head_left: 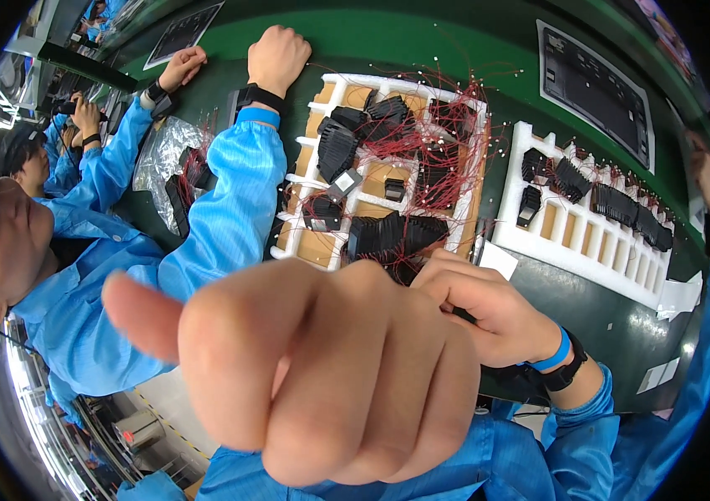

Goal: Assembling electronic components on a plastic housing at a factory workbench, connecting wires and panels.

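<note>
Dark green counter (593,334) fills the space around our hands, with a clear plastic bag (161,150) at the upper left and a co-worker's hand (280,58) in a fist at the top. At upper centre we see a white foam tray (347,79) holding black parts (397,234), their red wires (472,159) tangled toward its right side; a second foam tray (572,255) sits at the right. Our left hand (330,367) looms at lower centre, fingers curled, thumb out. Our right hand (489,305) bends by the first tray's lower edge; with its fingertips mostly hidden, we cannot tell whether it grips anything. We judge this a pause in handling the parts; any next move among them calls for freed fingertips and slack wires.
</note>
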The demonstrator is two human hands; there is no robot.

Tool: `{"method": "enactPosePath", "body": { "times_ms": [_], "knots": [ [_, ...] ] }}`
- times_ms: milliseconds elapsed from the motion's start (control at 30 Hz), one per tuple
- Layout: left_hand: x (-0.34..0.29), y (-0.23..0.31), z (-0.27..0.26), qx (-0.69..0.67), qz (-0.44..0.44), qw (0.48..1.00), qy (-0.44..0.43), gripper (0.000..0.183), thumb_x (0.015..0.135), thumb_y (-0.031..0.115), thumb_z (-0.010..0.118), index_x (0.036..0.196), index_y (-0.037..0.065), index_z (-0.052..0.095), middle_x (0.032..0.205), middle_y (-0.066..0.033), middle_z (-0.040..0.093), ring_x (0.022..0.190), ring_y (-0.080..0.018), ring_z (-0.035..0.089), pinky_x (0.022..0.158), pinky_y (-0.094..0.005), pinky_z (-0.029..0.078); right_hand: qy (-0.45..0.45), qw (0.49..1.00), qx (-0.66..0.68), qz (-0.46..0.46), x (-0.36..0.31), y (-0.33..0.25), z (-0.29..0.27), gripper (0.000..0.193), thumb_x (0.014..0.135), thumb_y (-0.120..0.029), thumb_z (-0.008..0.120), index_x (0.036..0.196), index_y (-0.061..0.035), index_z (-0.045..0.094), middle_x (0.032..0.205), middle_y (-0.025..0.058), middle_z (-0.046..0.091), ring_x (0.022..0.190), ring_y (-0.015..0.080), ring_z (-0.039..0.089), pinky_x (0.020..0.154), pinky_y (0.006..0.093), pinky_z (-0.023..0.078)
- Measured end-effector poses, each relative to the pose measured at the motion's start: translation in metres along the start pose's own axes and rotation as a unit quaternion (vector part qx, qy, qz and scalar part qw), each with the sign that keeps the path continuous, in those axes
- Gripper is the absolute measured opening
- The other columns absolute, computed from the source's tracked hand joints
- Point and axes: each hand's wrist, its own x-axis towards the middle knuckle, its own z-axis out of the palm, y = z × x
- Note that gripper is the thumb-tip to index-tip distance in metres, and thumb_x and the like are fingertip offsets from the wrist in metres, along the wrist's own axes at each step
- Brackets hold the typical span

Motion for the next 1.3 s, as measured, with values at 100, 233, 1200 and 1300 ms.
{"method": "enactPosePath", "body": {
  "times_ms": [100,233,1200,1300],
  "knots": [
    [-0.002,0.0,-0.003,0.088,0.053,0.994,0.021,0.044,0.111,0.032,0.025,0.075,0.012,0.041,0.052,-0.0041,0.05,0.039,-0.0112,0.041,0.043,-0.026,0.032,0.015,1.0,-0.014,-0.001,0.002,0.004,0.003,0.012,0.094,-0.006,0.066,0.1,-0.0012,0.056,0.095,0.0115,0.058,0.087,0.0304,0.053,0.08,0.0388,0.043],
    [-0.005,-0.004,0.008,0.212,0.122,0.969,0.04,0.041,0.11,0.029,0.028,0.075,0.012,0.042,0.052,-0.0027,0.05,0.039,-0.0106,0.041,0.045,-0.0261,0.034,0.059,0.997,-0.043,-0.011,0.0,-0.005,0.011,0.011,0.094,-0.006,0.064,0.099,-0.001,0.056,0.101,0.0125,0.06,0.092,0.0307,0.055,0.084,0.0381,0.043],
    [0.005,0.078,-0.042,0.157,0.051,0.931,0.326,0.033,0.102,0.018,0.043,0.07,0.012,0.043,0.051,0.0046,0.038,0.039,-0.0077,0.034,0.054,-0.0263,0.031,0.172,0.985,-0.016,-0.005,-0.046,-0.016,0.069,0.016,0.092,-0.015,0.069,0.099,-0.0019,0.063,0.107,0.0118,0.068,0.085,0.0293,0.069,0.073,0.0388,0.057],
    [0.005,0.079,-0.045,0.14,0.062,0.932,0.329,0.032,0.101,0.016,0.045,0.069,0.013,0.044,0.052,0.0054,0.038,0.039,-0.0073,0.034,0.054,-0.0256,0.03,0.158,0.982,-0.099,-0.028,-0.035,-0.018,0.062,0.016,0.089,-0.015,0.07,0.097,-0.0025,0.064,0.117,0.011,0.064,0.091,0.0281,0.068,0.075,0.0382,0.057]
  ]
}}
